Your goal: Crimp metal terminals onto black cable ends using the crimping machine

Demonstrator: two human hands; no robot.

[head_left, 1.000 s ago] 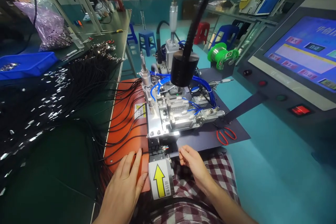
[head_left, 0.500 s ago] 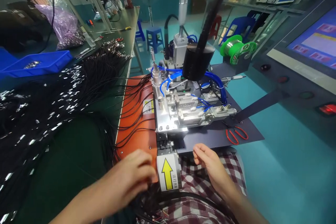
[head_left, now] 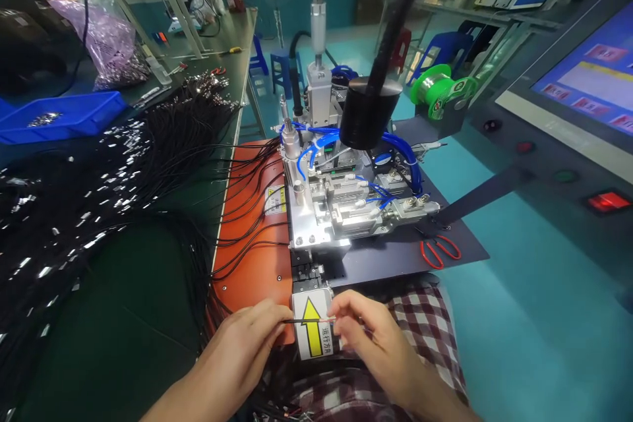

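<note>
My left hand (head_left: 242, 343) pinches a thin black cable (head_left: 302, 321) between thumb and fingers. The cable's end points right, and thin reddish inner wires (head_left: 326, 320) come out of it. My right hand (head_left: 378, 346) has thumb and forefinger closed at the tips of those wires. Both hands are over my lap, at the near end of a metal machine (head_left: 341, 217). Just behind the cable is a white label with a yellow arrow (head_left: 312, 343). Several black cables (head_left: 247, 227) lie across the orange plate (head_left: 252, 270) and run into the machine's left side.
A large heap of black cables (head_left: 168, 125) covers the bench at left, with a blue tray (head_left: 74, 115) beside it. Red-handled scissors (head_left: 440, 252) lie right of the machine. A black cylinder (head_left: 370, 112) hangs above it. A green spool (head_left: 440, 92) and control panel (head_left: 548, 138) stand right.
My left hand has moved slightly right and now shows the black cable's end. My right hand has come left and down to meet the wires. The view has shifted slightly.
</note>
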